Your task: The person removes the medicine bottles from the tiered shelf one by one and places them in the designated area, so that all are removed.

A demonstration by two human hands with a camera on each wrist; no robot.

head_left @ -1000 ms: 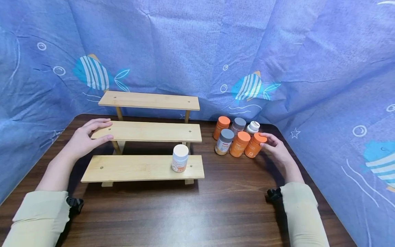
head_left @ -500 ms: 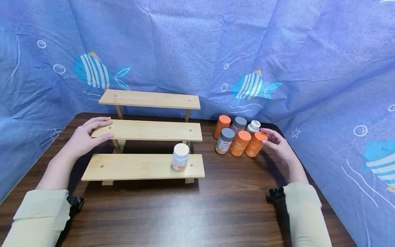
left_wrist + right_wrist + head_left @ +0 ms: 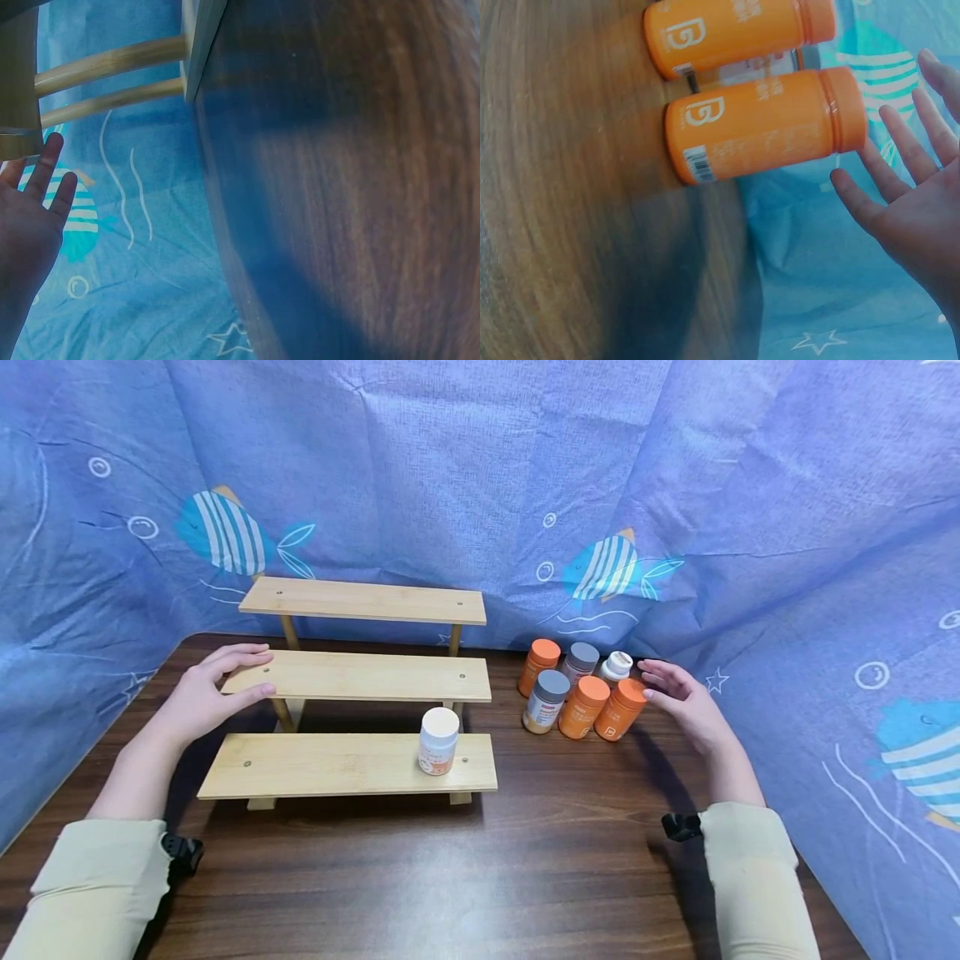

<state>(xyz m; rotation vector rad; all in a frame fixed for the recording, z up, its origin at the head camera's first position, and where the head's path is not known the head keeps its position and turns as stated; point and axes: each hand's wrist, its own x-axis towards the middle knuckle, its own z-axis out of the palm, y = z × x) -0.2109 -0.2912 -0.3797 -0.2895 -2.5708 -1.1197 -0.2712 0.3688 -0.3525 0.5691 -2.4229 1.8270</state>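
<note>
A three-tier wooden display rack (image 3: 352, 764) stands on the left. My left hand (image 3: 198, 697) spans the left end of its middle shelf (image 3: 375, 677), thumb at the front edge and fingers at the back. In the left wrist view the fingers (image 3: 46, 165) reach the shelf's underside. One white-capped bottle (image 3: 438, 742) stands upright near the right end of the lowest shelf. My right hand (image 3: 686, 703), fingers spread and holding nothing, is just right of the nearest orange bottle (image 3: 621, 710). In the right wrist view the fingertips are close to that bottle's cap (image 3: 846, 109); contact is unclear.
Beside that bottle stand another orange bottle (image 3: 582, 710) and a grey-capped bottle (image 3: 545, 703). Behind them are an orange bottle (image 3: 537, 667), a second grey-capped bottle (image 3: 579, 662) and a small white-capped bottle (image 3: 617, 667). A blue fish-print cloth (image 3: 450, 468) hangs behind the dark wooden table (image 3: 465, 877).
My right hand has drawn away to the right from the nearest orange bottle, its fingers leaving the cap area. The left hand stays on the rack.
</note>
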